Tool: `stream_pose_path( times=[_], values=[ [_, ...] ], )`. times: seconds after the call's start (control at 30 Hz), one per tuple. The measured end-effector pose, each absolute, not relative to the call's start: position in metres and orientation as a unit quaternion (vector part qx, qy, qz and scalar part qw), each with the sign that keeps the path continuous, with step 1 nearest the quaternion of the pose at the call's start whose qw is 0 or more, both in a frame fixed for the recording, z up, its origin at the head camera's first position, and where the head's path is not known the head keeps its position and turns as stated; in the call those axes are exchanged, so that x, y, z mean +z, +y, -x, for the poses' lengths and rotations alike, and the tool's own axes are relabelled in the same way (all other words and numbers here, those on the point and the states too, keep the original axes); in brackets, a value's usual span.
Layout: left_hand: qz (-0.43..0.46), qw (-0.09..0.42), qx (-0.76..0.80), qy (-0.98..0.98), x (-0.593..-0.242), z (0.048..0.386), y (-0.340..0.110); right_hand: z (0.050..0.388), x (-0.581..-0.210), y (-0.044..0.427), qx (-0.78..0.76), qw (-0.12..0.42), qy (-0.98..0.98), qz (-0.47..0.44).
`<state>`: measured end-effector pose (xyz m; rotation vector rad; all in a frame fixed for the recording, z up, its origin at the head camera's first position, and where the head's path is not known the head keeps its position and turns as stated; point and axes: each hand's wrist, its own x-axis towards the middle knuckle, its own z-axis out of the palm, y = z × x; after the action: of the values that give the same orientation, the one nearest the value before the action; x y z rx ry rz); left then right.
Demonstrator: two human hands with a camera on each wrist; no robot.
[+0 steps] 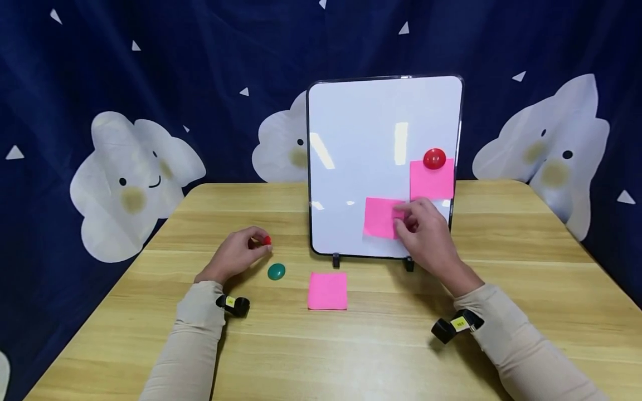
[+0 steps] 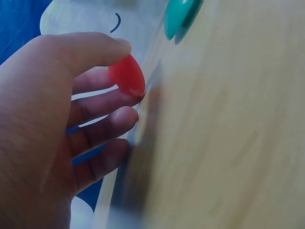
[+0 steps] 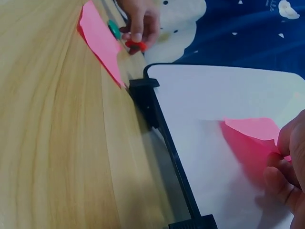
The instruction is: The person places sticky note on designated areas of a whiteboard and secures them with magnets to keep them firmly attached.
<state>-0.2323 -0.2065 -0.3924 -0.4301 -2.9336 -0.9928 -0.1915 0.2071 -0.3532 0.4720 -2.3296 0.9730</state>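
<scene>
My left hand (image 1: pixel 239 254) pinches a round red magnet (image 2: pixel 128 76) between thumb and fingers, just above the table. Close by on the wood lies a green magnet (image 1: pixel 276 272). At the whiteboard (image 1: pixel 361 122), my right hand (image 1: pixel 426 231) pinches the right edge of a pink sticky note (image 1: pixel 379 218) in front of the board's lower part. In the right wrist view that note (image 3: pixel 252 129) looks bent and casts a shadow on the board. Higher up at the right, a red magnet (image 1: pixel 434 159) sits on the top of another pink note (image 1: pixel 430 181).
A third pink note (image 1: pixel 327 291) lies flat on the wooden table (image 1: pixel 321 356) in front of the board. Black feet (image 1: pixel 336 260) hold the whiteboard upright. Behind the table hangs a dark blue curtain (image 1: pixel 210 72) with cloud prints.
</scene>
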Motion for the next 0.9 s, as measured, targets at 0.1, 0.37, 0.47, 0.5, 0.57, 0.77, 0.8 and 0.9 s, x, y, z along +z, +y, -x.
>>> stream_pose_path(
  times=[0.1,0.37,0.47,0.5,0.57,0.77,0.8,0.9],
  values=[
    [0.14,0.003,-0.32,-0.937,-0.392,0.232,-0.205,0.192,-0.354,0.206,0.374,0.286,-0.865,-0.173],
    [0.145,0.045,-0.335,-0.93,-0.389,0.231,-0.2,0.192,-0.356,0.206,0.375,0.289,-0.864,-0.173],
    [0.146,0.07,-0.349,-0.923,-0.387,0.231,-0.199,0.192,-0.356,0.206,0.371,0.285,-0.867,-0.172],
    [0.148,0.076,-0.353,-0.921,-0.387,0.231,-0.199,0.192,-0.356,0.206,0.369,0.285,-0.868,-0.172],
    [0.151,0.086,-0.359,-0.917,-0.387,0.231,-0.198,0.192,-0.357,0.206,0.365,0.285,-0.87,-0.169],
    [0.158,0.1,-0.367,-0.911,-0.387,0.232,-0.196,0.191,-0.358,0.206,0.363,0.28,-0.874,-0.163],
    [0.159,0.101,-0.367,-0.911,-0.387,0.232,-0.196,0.191,-0.358,0.206,0.361,0.282,-0.874,-0.162],
    [0.159,0.101,-0.367,-0.911,-0.387,0.232,-0.196,0.191,-0.358,0.205,0.355,0.288,-0.875,-0.161]
  ],
)
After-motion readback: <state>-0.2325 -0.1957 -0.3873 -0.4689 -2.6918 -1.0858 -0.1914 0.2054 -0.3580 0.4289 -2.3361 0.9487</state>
